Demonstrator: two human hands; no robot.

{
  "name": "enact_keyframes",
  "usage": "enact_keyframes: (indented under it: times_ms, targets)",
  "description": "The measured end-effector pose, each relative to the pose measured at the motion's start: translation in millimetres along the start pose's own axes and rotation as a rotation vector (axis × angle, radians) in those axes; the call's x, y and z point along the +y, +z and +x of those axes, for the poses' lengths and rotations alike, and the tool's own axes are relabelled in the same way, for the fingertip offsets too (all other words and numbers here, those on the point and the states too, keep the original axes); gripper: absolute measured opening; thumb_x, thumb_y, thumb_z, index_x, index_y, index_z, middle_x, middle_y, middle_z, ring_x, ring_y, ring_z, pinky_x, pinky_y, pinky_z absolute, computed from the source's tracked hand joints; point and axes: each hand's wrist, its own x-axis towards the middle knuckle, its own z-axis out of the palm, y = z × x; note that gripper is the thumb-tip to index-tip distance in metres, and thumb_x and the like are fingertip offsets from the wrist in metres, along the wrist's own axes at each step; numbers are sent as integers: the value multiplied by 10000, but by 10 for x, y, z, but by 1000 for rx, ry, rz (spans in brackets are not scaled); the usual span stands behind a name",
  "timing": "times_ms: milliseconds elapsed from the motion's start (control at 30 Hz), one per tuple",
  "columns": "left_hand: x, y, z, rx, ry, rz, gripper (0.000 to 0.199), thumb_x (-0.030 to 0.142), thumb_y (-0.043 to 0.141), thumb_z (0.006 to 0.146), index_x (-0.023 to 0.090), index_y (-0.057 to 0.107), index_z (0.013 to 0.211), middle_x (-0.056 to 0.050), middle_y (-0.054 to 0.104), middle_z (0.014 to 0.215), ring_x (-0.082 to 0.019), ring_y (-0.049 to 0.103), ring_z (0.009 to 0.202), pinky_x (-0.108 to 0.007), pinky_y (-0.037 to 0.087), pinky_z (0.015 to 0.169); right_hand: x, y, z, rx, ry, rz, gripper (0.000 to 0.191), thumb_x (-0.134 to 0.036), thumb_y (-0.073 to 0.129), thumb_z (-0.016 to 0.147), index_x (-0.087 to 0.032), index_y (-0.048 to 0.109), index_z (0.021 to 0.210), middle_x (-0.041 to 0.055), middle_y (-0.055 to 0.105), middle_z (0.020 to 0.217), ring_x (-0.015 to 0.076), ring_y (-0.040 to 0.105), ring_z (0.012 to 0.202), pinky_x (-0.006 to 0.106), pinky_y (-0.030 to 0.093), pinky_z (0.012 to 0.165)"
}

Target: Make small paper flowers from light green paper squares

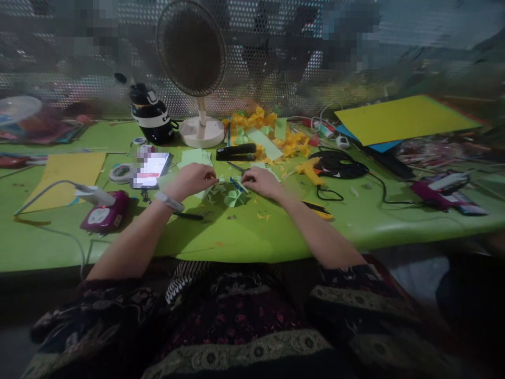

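Note:
My left hand is over the green table with its fingers curled together at the left edge of the light green paper scraps. Anything it pinches is too small to make out. My right hand is closed too, its fingertips beside a small blue patterned object; whether they grip it I cannot tell. A thin dark pointed tool juts out by the right fingers. Between and just below the hands lies a folded light green paper flower. Light green paper sheets lie behind my left hand.
A black stapler lies beyond the hands, near orange paper flowers. A fan, black bottle and lit phone stand or lie left. Right are a yellow glue gun, cutter and corded purple power socket.

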Motion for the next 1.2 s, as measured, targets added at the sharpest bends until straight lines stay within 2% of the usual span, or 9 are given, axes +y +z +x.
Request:
enact_keyframes:
  times_ms: [267,333,433,533,667,767,833,1000,1200]
  targets:
    - [14,84,31,41,30,-127,227,359,635,855,199,783,920,-88,776,859,-211,667,763,-293,447,677,-17,-36,-41,122,-54,-1,120,-223,634,922,-173,742,932,92,671,1044,220,609,951,320,430,774]
    - [48,126,28,65,26,-270,268,366,662,854,174,769,1007,-100,779,889,-212,685,786,-303,481,707,-60,-36,-69,144,-77,-25,140,-226,607,944,-173,736,948,100,677,1072,223,614,957,320,434,765]
    - [129,197,14,50,24,-583,440,392,713,847,149,693,1213,-119,784,954,-206,713,835,-308,527,740,-145,-26,-112,151,-142,-76,181,-217,549,979,-177,724,999,104,698,1112,223,625,970,318,433,766]
    - [206,245,1,10,25,-804,533,382,769,819,146,639,1280,-131,784,1015,-200,726,881,-312,556,770,-231,-12,-146,118,-196,-114,211,-190,518,989,-176,719,1052,98,731,1105,221,647,964,317,427,788]
    - [253,253,2,-8,-7,-905,424,294,788,806,137,681,1184,-121,786,1004,-192,729,891,-332,573,813,-271,5,-165,119,-200,-124,232,-195,515,994,-182,724,1092,96,749,1111,218,671,939,308,429,778]
    - [252,254,14,-2,-18,-983,245,188,760,798,128,726,1032,-105,785,975,-183,727,899,-344,571,856,-230,27,-155,161,-228,-87,228,-225,524,1000,-180,728,1093,94,761,1057,205,673,869,298,435,735]
    - [247,266,21,9,-43,-1030,203,154,752,783,124,730,983,-94,782,941,-180,724,882,-351,570,858,-191,50,-142,211,-260,-58,212,-230,541,990,-176,730,1069,90,765,997,200,667,811,298,435,704]
    - [249,310,24,-20,-109,-1190,332,176,750,781,149,694,1108,-75,770,917,-180,720,866,-340,562,803,-136,111,-111,378,-309,68,160,-215,566,953,-190,720,988,76,756,959,205,663,823,316,466,737]
    - [309,268,-1,-22,-241,-1266,115,175,686,799,159,709,911,-63,745,911,-163,701,830,-304,542,762,-144,134,-110,514,-267,175,120,-236,577,938,-201,690,920,68,715,945,194,639,828,316,483,751]
